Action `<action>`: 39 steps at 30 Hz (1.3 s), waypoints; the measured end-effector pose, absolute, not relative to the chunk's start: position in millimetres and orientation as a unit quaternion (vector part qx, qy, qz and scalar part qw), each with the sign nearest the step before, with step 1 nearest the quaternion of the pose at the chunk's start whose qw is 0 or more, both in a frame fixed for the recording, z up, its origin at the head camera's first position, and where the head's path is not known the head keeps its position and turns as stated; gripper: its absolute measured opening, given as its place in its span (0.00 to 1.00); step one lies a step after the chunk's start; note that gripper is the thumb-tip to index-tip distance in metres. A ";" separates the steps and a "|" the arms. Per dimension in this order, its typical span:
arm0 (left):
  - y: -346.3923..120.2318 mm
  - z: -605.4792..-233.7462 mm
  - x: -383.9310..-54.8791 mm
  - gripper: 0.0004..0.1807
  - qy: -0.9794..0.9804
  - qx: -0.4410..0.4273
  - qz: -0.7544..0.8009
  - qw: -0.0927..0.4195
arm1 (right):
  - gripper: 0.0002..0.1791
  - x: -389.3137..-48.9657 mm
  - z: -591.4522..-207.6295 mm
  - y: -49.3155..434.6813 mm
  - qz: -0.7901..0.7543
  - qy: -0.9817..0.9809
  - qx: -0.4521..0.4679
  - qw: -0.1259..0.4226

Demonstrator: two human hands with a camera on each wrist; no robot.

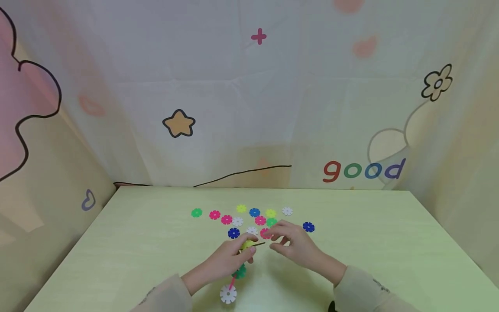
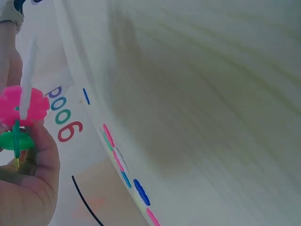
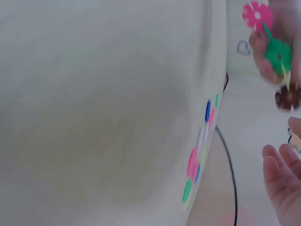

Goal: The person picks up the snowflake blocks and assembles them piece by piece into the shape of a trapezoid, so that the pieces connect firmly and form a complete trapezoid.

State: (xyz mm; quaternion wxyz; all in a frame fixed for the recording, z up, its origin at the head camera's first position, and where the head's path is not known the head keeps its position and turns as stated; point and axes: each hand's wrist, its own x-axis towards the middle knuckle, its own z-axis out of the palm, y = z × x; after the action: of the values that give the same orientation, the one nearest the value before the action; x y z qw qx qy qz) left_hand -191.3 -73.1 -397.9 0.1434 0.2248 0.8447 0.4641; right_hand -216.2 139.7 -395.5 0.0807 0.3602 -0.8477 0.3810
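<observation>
My left hand [image 1: 226, 258] grips a chain of slotted plastic snowflake discs. A white disc [image 1: 228, 294] hangs at its lower end, then a pink disc [image 2: 38, 107], a green disc [image 3: 278, 54] and a yellow disc [image 1: 247, 245]. At the upper end is a dark brown disc [image 3: 287, 97], edge-on in the head view. Close to that end, my right hand [image 1: 298, 245] hovers with fingers loosely bent. Nothing shows between its fingertips, and a gap separates them from the brown disc.
Several loose discs lie across the table [image 1: 136, 242] beyond the hands, among them a green disc [image 1: 196, 212], a blue disc [image 1: 254, 212] and a white disc [image 1: 287, 211]. A dark blue disc [image 1: 308, 227] lies off to the right. A printed curtain [image 1: 218, 99] hangs behind.
</observation>
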 end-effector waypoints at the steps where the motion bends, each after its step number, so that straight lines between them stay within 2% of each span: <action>1: -74.6 -397.8 -191.9 0.18 0.846 0.221 0.465 0.142 | 0.13 -221.0 -393.7 143.7 0.376 -0.857 0.346 0.065; 7: -81.9 -397.8 -194.7 0.18 0.851 0.211 0.464 0.127 | 0.17 -259.1 -387.6 166.9 0.356 -0.901 0.246 -0.015; 15: -84.1 -403.0 -197.3 0.19 0.852 0.233 0.458 0.107 | 0.17 -307.9 -401.2 180.1 0.350 -0.921 0.160 -0.066; 25: -84.8 -404.1 -197.9 0.18 0.855 0.244 0.446 0.105 | 0.16 -334.2 -424.4 180.6 0.324 -0.936 0.125 -0.057; 32: -85.0 -402.8 -196.4 0.17 0.853 0.239 0.449 0.113 | 0.18 -339.3 -426.1 179.1 0.296 -0.946 0.120 -0.049; 39: -85.6 -400.6 -195.2 0.16 0.854 0.239 0.447 0.115 | 0.16 -340.3 -425.0 177.4 0.277 -0.952 0.123 -0.043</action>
State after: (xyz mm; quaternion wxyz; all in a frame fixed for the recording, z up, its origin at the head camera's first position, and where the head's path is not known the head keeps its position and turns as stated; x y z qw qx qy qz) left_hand -195.2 -85.6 -400.6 0.1149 0.2391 0.8543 0.4471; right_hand -340.3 177.4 -425.0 -0.0429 0.1228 -0.9519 0.2773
